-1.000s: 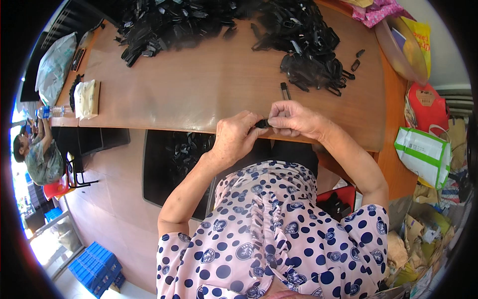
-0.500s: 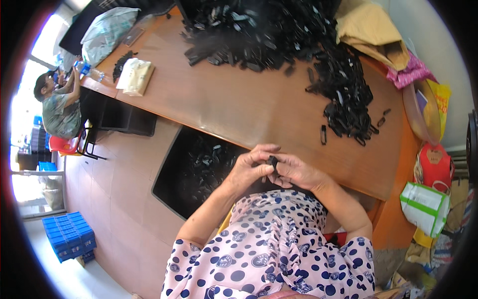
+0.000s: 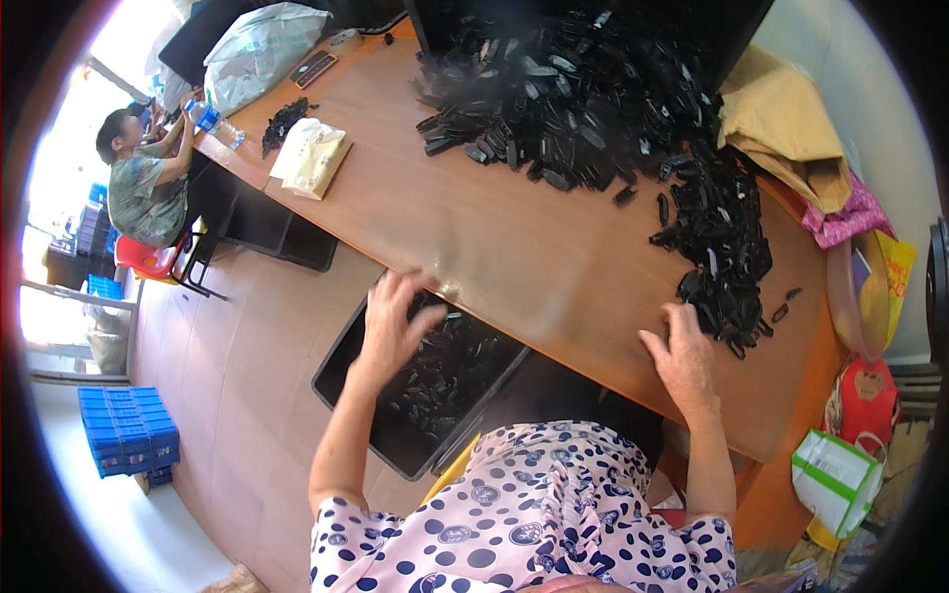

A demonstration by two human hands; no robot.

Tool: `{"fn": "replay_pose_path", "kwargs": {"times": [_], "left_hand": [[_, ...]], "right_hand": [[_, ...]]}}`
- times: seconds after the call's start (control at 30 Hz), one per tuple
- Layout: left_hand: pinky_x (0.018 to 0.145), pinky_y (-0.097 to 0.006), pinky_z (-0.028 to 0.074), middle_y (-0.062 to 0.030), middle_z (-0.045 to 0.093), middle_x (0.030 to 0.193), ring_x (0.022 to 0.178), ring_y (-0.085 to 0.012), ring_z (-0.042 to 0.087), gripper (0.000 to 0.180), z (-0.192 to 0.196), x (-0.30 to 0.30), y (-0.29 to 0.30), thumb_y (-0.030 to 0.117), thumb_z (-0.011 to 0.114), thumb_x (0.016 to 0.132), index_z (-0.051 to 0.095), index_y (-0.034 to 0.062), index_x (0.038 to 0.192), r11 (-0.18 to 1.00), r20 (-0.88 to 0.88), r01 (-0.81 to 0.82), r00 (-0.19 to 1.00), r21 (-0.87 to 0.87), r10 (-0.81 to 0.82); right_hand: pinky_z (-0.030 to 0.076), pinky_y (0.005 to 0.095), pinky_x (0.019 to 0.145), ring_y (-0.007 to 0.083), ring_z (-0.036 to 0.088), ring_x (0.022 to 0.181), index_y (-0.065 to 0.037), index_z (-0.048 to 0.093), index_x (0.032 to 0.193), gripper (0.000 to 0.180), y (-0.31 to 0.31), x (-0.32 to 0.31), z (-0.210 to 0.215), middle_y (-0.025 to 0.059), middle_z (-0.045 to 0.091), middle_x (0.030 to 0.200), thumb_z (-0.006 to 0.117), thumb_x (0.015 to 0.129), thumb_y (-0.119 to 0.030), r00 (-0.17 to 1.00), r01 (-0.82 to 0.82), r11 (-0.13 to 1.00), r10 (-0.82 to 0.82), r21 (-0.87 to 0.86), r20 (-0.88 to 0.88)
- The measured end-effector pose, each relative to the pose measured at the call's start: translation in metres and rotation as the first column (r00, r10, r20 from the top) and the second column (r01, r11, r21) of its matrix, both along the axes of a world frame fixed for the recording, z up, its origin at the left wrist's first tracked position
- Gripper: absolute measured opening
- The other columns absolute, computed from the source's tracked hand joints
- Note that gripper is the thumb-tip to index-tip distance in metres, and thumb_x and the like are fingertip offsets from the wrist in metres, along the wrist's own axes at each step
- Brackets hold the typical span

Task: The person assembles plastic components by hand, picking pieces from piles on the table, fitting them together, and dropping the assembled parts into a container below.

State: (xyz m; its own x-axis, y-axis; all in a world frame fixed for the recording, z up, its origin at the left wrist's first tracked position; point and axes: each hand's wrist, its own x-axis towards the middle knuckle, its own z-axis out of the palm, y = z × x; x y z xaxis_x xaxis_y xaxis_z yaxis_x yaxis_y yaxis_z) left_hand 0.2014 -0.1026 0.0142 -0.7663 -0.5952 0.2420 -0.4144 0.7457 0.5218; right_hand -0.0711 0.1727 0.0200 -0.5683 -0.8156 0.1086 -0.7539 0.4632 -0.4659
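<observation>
Hovering over the black bin (image 3: 415, 390) beside the desk, the left hand (image 3: 393, 324) is spread wide, all fingers splayed, holding nothing, and under it the bin shows a loose layer of small black plastic parts (image 3: 440, 371) lying in its bottom. Over on the other side, the right hand (image 3: 682, 358) lies flat on the wooden table (image 3: 514, 247) near its front edge, fingers released and stretched toward the heap, empty too. Just beyond those fingertips sits the near end of a big pile of black parts (image 3: 717, 247), with 2 or 3 stray pieces apart from it on the wood, and the pile runs up and across to a far bigger mound (image 3: 563, 94) at the back of the table. To the right of the pile lie a tan cloth (image 3: 781, 128) and a pink cloth (image 3: 850, 217). On the far left end of the table rest a pale wrapped packet (image 3: 316, 153), a small dark heap and a large grey-white bag (image 3: 262, 49). Beyond that, another person (image 3: 143, 178) sits on a red stool holding a water bottle (image 3: 213, 121), and blue crates (image 3: 129, 430) stand on the floor.
</observation>
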Motion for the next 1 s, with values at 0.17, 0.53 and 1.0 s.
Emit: {"fn": "replay_pose_path", "kwargs": {"times": [0.17, 0.53, 1.0], "left_hand": [[0.094, -0.041, 0.043, -0.0190, 0.052, 0.123, 0.113, -0.0367, 0.050, 0.041, -0.039, -0.089, -0.139, 0.027, 0.063, 0.085, 0.056, 0.0077, 0.121, 0.988, -0.172, -0.154, 0.974, -0.021, 0.148], [0.103, -0.042, 0.037, -0.0217, 0.049, 0.129, 0.124, -0.0375, 0.043, 0.062, -0.097, -0.227, -0.332, 0.054, 0.058, 0.085, 0.055, 0.0065, 0.126, 0.920, -0.262, -0.390, 0.886, 0.027, 0.383], [0.098, -0.038, 0.042, -0.0182, 0.054, 0.124, 0.117, -0.0304, 0.052, 0.057, -0.089, -0.257, -0.264, 0.046, 0.068, 0.081, 0.060, 0.0074, 0.123, 0.961, -0.310, -0.171, 0.922, 0.216, 0.233]], "right_hand": [[0.049, 0.0435, 0.068, 0.0378, 0.059, 0.085, -0.002, 0.049, 0.104, 0.033, 0.007, -0.017, -0.010, 0.0180, 0.050, 0.098, 0.068, 0.083, -0.019, 0.991, 0.102, 0.969, -0.078, 0.226, -0.112], [0.048, 0.0409, 0.065, 0.0337, 0.057, 0.078, -0.003, 0.054, 0.099, 0.026, 0.014, -0.027, -0.065, 0.0149, 0.052, 0.090, 0.069, 0.077, -0.008, 0.966, 0.037, 0.997, -0.054, -0.069, -0.253], [0.048, 0.0405, 0.063, 0.0329, 0.057, 0.077, -0.005, 0.055, 0.098, 0.023, 0.005, -0.029, -0.056, 0.0137, 0.052, 0.090, 0.067, 0.079, -0.008, 0.982, 0.041, 0.999, -0.047, -0.035, -0.183]]}}
